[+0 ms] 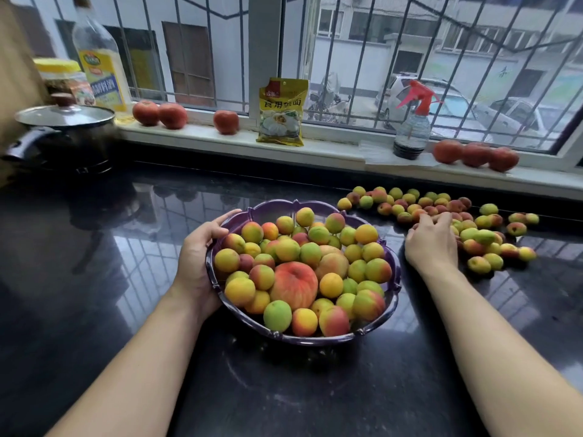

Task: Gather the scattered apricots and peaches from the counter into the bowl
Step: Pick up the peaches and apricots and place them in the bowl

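A purple scalloped bowl (396, 280) stands mid-counter, heaped with several yellow, green and red apricots and one big red peach (295, 283). My left hand (198, 263) grips the bowl's left rim, thumb over the edge. To the right, several loose apricots (482, 238) lie scattered on the black counter. My right hand (432, 239) sits on the left side of that pile with its fingers curled over a few apricots; what lies under the palm is hidden.
Red peaches rest on the white windowsill: two at left (159, 114), one (226, 122) near a yellow packet (281, 111), three at right (476, 154). A spray bottle (411, 127), an oil bottle (101, 58) and a lidded black pot (63, 134) stand at the back.
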{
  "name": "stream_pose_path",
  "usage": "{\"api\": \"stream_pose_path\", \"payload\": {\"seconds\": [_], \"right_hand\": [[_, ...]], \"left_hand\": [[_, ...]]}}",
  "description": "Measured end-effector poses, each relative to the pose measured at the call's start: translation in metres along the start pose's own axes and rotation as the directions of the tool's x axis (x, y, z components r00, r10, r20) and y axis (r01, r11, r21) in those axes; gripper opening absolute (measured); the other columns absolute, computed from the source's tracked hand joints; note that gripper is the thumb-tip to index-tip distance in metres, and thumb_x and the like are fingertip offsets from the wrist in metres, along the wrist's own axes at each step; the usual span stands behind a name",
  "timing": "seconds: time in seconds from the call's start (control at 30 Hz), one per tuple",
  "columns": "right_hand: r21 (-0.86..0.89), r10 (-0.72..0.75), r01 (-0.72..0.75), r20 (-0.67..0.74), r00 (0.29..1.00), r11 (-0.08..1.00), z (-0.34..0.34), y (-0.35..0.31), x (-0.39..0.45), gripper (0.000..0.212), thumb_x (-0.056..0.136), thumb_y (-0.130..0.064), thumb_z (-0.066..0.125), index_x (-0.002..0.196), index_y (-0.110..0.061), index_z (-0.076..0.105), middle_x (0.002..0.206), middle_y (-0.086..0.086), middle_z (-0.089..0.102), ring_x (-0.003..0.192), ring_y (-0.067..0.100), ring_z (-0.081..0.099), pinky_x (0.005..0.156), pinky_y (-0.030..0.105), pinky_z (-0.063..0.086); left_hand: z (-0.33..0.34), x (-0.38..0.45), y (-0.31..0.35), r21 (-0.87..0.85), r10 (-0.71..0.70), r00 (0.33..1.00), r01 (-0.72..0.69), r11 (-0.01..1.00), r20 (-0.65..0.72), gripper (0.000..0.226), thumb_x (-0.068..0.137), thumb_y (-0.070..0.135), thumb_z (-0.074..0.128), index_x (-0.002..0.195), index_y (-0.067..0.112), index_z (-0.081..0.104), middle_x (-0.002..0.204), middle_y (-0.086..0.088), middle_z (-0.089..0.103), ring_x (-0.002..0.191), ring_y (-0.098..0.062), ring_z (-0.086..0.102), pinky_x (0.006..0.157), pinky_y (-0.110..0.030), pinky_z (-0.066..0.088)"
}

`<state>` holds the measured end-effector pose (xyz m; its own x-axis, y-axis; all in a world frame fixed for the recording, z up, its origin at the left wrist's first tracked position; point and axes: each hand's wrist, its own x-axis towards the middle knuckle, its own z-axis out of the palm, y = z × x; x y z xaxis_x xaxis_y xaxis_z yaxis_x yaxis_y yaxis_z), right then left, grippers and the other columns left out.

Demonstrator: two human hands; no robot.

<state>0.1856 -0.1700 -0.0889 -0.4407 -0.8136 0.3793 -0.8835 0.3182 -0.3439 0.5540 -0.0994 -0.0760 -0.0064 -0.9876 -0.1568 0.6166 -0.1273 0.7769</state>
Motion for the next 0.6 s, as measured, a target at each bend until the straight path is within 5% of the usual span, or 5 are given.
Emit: {"api": "stream_pose_path", "payload": {"seconds": [0.17,0.27,0.37,0.47,0.6], "right_hand": [[0.002,-0.074,0.074,-0.047,0.996,0.997,-0.008,-0.001,-0.007,0.024,0.096,-0.017,0.063,0.117,-0.006,0.057,0.123,0.021,0.05,0.106,0.039,0.055,0.086,0.042,0.047],[0.283,-0.1,0.131,-0.123,0.987,0.95,-0.035,-0.017,-0.007,0.03,0.094,-0.017,0.068,0.12,-0.007,0.061,0.117,0.017,0.064,0.107,0.035,0.06,0.085,0.034,0.043],[0.549,-0.273,0.254,-0.049,0.961,0.797,-0.077,-0.051,-0.016,0.032,0.093,-0.019,0.071,0.123,-0.028,0.066,0.119,0.004,0.063,0.107,0.021,0.062,0.084,0.026,0.046],[0.808,-0.568,0.222,0.162,0.807,0.545,-0.12,-0.095,-0.056,0.033,0.093,-0.017,0.071,0.117,-0.04,0.069,0.122,0.002,0.063,0.109,0.012,0.067,0.086,0.023,0.055],[0.654,-0.808,0.511,0.284,0.517,0.557,-0.135,-0.131,-0.108,0.037,0.095,-0.018,0.068,0.125,-0.04,0.066,0.122,-0.018,0.055,0.107,0.001,0.06,0.093,0.023,0.051]], "left_hand": [[0.0,0.001,0.0,0.002,0.008,1.0,-0.008,1.0,0.007,0.049,0.096,0.016,0.04,0.138,0.008,0.064,0.123,-0.02,0.072,0.106,-0.032,0.072,0.086,-0.043,0.063],[0.0,-0.001,0.002,-0.002,0.006,1.0,-0.006,1.0,0.006,0.052,0.096,0.017,0.041,0.143,0.007,0.061,0.125,-0.021,0.071,0.108,-0.034,0.071,0.084,-0.043,0.064],[0.002,-0.002,0.002,-0.018,0.007,1.0,-0.007,1.0,0.008,0.052,0.096,0.016,0.041,0.142,0.007,0.062,0.121,-0.02,0.072,0.105,-0.033,0.072,0.079,-0.042,0.065],[0.002,-0.004,0.003,-0.022,0.006,1.0,-0.006,1.0,-0.001,0.051,0.096,0.016,0.041,0.142,0.007,0.062,0.121,-0.019,0.073,0.104,-0.032,0.073,0.078,-0.042,0.065],[0.002,-0.004,0.003,-0.035,-0.006,1.0,0.006,0.999,0.001,0.056,0.094,0.016,0.042,0.146,0.004,0.057,0.126,-0.022,0.069,0.11,-0.036,0.068,0.086,-0.045,0.063]]}}
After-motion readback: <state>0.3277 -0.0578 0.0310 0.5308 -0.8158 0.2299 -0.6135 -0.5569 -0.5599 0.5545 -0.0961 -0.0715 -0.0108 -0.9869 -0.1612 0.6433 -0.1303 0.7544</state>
